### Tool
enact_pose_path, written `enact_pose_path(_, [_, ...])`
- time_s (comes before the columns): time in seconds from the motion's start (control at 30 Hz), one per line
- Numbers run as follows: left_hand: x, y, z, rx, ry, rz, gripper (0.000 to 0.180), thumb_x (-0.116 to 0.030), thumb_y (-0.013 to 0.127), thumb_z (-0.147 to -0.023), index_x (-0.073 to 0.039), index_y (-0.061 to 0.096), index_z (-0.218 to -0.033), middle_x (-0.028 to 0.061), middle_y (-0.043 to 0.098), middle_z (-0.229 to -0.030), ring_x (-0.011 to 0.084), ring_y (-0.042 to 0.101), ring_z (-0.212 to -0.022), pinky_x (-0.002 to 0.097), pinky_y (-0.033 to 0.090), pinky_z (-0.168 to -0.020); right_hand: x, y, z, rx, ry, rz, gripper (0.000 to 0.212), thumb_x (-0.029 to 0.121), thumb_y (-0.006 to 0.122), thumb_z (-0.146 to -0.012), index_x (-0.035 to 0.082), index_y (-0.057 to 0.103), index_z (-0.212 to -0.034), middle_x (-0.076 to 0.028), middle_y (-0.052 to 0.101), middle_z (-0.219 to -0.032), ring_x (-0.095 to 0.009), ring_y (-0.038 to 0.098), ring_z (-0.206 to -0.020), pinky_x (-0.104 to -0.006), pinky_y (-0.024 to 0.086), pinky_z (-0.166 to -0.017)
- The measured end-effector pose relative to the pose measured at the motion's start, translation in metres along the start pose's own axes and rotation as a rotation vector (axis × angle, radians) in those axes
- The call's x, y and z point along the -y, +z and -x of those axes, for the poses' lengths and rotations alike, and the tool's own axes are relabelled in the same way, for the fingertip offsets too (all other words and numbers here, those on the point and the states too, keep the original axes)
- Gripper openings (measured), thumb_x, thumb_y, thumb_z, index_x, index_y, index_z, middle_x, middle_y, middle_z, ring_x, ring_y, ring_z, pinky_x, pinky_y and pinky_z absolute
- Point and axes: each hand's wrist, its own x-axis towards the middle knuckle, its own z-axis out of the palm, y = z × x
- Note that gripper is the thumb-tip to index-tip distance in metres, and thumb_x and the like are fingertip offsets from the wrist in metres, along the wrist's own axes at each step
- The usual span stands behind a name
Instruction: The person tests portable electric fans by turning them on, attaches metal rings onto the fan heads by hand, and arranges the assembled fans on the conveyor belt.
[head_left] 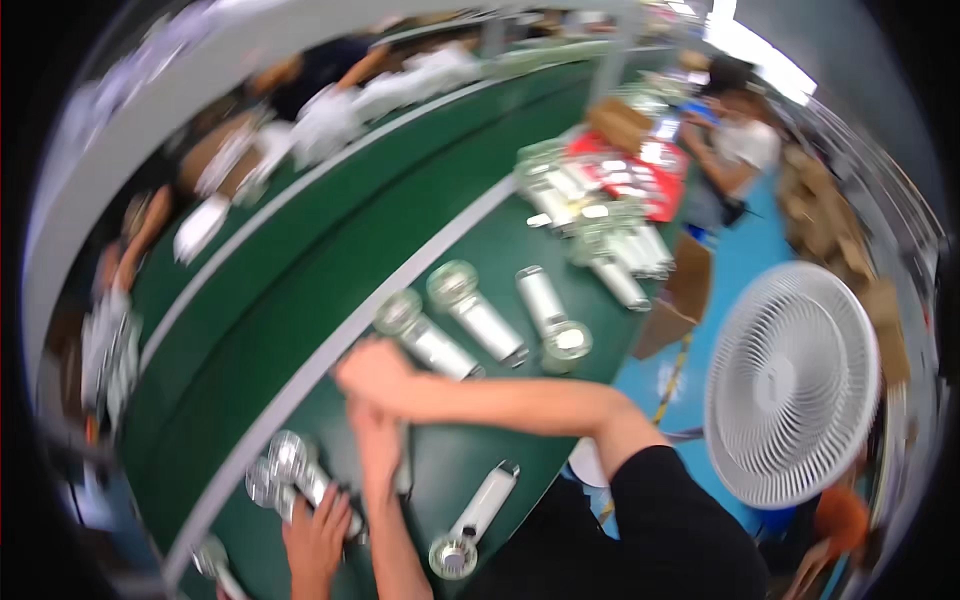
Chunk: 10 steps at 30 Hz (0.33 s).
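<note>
My left hand [315,540] comes in at the bottom edge and closes on one of a bunch of silver flashlights [290,470] lying on the green bench [450,460]. My right hand [378,445] reaches up from below, fingers stretched over a grey piece that is too blurred to name. Just above it, a co-worker's hand [375,372] on a bare forearm with a black sleeve comes from the right and touches the tail of another flashlight [425,342]. Another flashlight [478,520] lies alone near the front edge.
Two further flashlights [478,312] [548,312] lie side by side past the hands. A green conveyor belt [330,260] runs along the left. Farther on are packed parts, a red tray [630,170] and a seated person [740,150]. A white fan [790,385] stands at the right.
</note>
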Motion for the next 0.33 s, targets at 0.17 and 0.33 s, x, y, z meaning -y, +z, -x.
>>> enact_pose_path(0.17, [-0.016, 0.014, -0.013, 0.062, 0.042, -0.116, 0.044, -0.023, 0.052, -0.097, -0.003, 0.048, -0.137, 0.0173, 0.060, -0.126, 0.0355, 0.053, -0.125, 0.0558, 0.016, -0.118, -0.020, -0.035, -0.002, 0.144, 0.007, 0.019, 0.020, 0.021, 0.072, -0.072, 0.008, 0.069, -0.087, -0.014, 0.071, -0.078, -0.029, 0.073, -0.076, -0.0411, 0.058, -0.060])
enact_pose_path(0.33, [-0.027, 0.004, -0.004, 0.066, -0.092, -0.102, 0.041, -0.031, 0.050, -0.102, -0.006, 0.044, -0.134, 0.0201, 0.054, -0.128, 0.0301, 0.049, -0.130, 0.0563, 0.011, -0.120, -0.025, -0.031, -0.018, 0.284, 0.121, -0.189, 0.031, 0.030, 0.060, -0.095, 0.005, 0.078, -0.093, -0.016, 0.067, -0.063, -0.034, 0.070, -0.060, -0.0479, 0.056, -0.056])
